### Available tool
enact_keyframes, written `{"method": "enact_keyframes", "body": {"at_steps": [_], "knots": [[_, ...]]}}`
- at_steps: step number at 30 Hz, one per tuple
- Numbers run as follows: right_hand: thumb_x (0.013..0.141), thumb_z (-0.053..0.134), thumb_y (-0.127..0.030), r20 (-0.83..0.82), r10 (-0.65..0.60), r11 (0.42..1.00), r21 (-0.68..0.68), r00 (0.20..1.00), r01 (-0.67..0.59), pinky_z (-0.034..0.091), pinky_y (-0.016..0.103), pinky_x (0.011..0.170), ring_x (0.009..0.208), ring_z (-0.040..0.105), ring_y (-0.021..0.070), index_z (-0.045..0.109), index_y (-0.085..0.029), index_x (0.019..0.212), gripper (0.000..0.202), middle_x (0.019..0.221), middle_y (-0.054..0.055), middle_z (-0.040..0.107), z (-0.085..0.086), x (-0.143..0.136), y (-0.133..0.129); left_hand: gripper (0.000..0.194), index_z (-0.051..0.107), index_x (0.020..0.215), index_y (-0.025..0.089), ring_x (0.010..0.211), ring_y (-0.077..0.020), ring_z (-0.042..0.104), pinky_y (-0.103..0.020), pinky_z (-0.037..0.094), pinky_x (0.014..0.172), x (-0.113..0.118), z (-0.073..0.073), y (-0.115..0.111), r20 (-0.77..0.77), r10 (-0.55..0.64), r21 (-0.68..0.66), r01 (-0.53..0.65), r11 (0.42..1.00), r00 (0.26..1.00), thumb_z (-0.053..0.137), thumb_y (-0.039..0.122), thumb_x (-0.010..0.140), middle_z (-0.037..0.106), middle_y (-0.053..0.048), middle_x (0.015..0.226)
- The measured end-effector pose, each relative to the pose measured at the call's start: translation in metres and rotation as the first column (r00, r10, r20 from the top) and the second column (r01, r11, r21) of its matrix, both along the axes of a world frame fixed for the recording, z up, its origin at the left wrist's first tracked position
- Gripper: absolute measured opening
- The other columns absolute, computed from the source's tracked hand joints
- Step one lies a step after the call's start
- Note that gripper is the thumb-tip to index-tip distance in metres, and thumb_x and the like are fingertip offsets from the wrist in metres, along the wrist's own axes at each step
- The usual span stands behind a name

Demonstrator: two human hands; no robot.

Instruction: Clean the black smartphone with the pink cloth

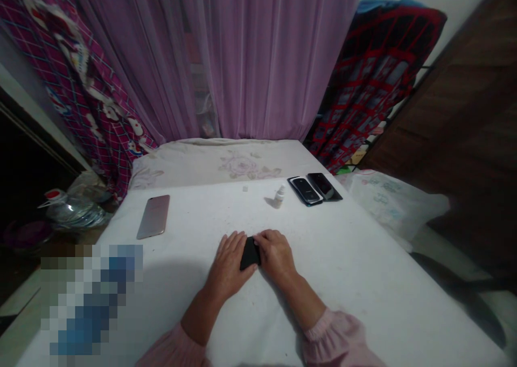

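Note:
A small black phone point(250, 254) lies between my two hands near the middle of the white-covered table; only part of its flat dark face shows. My left hand point(230, 264) grips its left side, with the fingers over the far edge and the thumb along the near edge. On the other side, my right hand point(278, 256) is closed at the phone's right edge, its fingertips pinched near the far right corner. Whether those fingertips hold anything smaller is hidden.
A rose-coloured phone point(154, 216) lies at the left. Beyond my right hand stand a small white bottle point(279, 196) and several dark phones point(307, 189). A tiny pale square point(245, 188) lies farther back. A blurred blue patch point(97, 302) covers the left front.

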State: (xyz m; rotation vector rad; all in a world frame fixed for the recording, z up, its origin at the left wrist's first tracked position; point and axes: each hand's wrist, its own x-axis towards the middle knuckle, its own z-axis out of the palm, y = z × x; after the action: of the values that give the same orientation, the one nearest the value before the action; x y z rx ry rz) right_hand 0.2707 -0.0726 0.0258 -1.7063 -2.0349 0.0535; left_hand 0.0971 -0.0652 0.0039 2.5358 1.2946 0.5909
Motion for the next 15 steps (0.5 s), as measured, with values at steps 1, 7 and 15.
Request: {"method": "enact_keyframes", "body": {"at_steps": [1,7,15], "knots": [[0.088,0.055,-0.015,-0.009,0.002,1.0,-0.001,1.0,-0.002,0.038,0.032,0.075,0.085,0.055,0.0193,0.075,-0.025,0.095,0.023,0.091,0.005,0.068,0.0,0.0,-0.001,0.065,0.036,0.143,0.018,0.138,-0.0317,0.038,-0.057,0.025,0.115,0.0,0.001,0.0,-0.002,0.0,-0.003,0.0,1.0,1.0,0.059,0.037,0.085,0.047,-0.015,0.146],[0.085,0.054,-0.011,-0.024,-0.157,0.988,-0.011,0.987,0.156,0.037,0.032,0.077,0.089,0.054,0.0211,0.075,-0.025,0.099,0.029,0.094,0.005,0.069,-0.001,0.03,-0.002,0.063,0.04,0.14,0.015,0.138,-0.0327,0.038,-0.058,0.023,0.115,0.002,0.006,-0.002,-0.02,0.017,-0.012,-0.017,1.0,1.0,0.06,0.037,0.085,0.048,-0.016,0.145],[0.084,0.053,-0.012,-0.023,-0.176,0.984,-0.011,0.984,0.176,0.038,0.033,0.075,0.087,0.055,0.0215,0.075,-0.023,0.098,0.028,0.092,0.007,0.068,0.0,0.024,-0.003,0.063,0.04,0.14,0.014,0.137,-0.0325,0.04,-0.057,0.024,0.115,0.003,0.004,-0.001,-0.022,0.023,0.014,-0.023,1.0,0.999,0.059,0.037,0.085,0.049,-0.016,0.144]]}}
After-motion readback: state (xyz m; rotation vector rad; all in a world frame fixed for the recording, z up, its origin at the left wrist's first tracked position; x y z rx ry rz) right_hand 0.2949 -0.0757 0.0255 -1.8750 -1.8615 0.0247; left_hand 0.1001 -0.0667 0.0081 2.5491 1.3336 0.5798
